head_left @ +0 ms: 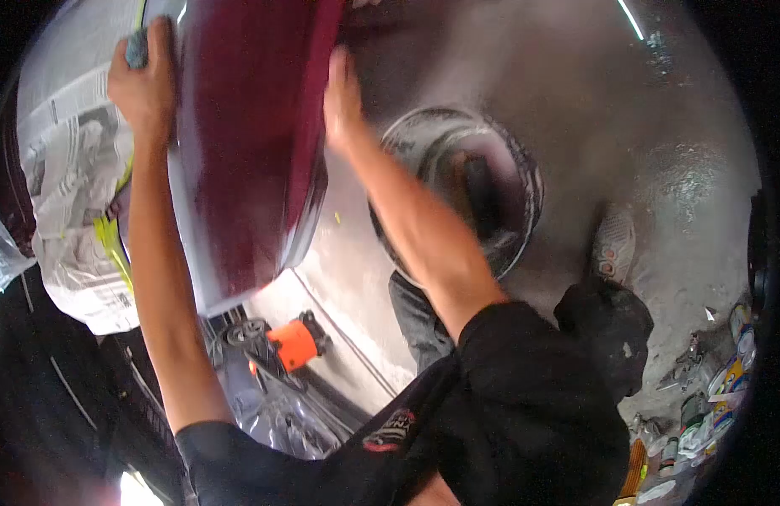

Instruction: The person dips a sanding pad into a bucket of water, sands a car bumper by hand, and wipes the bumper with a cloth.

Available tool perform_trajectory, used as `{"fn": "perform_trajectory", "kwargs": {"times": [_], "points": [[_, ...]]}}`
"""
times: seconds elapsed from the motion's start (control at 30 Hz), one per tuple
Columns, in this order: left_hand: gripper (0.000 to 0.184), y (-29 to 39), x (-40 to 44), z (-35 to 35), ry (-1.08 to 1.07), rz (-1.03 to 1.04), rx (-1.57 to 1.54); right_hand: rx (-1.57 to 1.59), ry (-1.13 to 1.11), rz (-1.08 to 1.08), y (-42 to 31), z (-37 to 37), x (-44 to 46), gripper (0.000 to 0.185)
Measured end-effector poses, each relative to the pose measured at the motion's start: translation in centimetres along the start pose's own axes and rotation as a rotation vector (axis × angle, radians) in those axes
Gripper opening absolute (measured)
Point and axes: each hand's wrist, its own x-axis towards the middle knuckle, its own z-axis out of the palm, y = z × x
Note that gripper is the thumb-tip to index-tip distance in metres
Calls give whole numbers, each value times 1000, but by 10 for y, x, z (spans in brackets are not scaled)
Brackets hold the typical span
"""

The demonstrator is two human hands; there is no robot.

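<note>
A dark red car panel [246, 126] with grey edges fills the upper left of the head view. My left hand [145, 84] is at the panel's left edge, its fingers closed round a small grey-green pad [137, 49]. On the other side, my right hand [343, 105] lies along the panel's right edge, blurred, with its fingers close together; whether it holds anything is hidden. Newspaper masking [78, 211] with yellow-green tape [111, 244] covers the surface left of the panel.
Beneath my right forearm, a round bucket [529, 181] with dark contents stands on the grey floor [575, 76]. An orange object [293, 346] and clear plastic [280, 422] lie below the panel. Cans and litter [702, 413] line the lower right. My shoe [613, 244] is right of the bucket.
</note>
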Motion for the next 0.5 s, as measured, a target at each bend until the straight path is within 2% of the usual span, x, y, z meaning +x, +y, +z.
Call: {"fn": "perform_trajectory", "kwargs": {"times": [0.07, 0.1, 0.17, 0.3, 0.4, 0.43, 0.47, 0.5], "points": [[55, 6, -1, 1, 12, -4, -6, 64, -33, 159, 56, -16, -33, 86], [56, 4, -1, 2, 10, -12, -14, -3, -85, 246, 66, -28, -36, 87], [56, 8, 0, -1, -11, -40, -15, 154, -26, 369, 0, -4, -23, 76], [52, 17, 1, -1, -18, -73, -40, 140, -93, 113, -92, 4, 92, 82], [48, 22, 1, -4, -44, -62, -66, 172, -146, 131, -38, -12, 72, 88], [46, 18, 1, 0, -19, -44, -59, 97, -100, 226, 4, -22, 71, 91], [45, 16, 0, 0, -7, -25, -45, 155, -155, 172, 78, -43, 84, 89], [46, 16, -1, -3, -46, -78, -50, 186, -152, 237, 82, -40, 68, 89]]}}
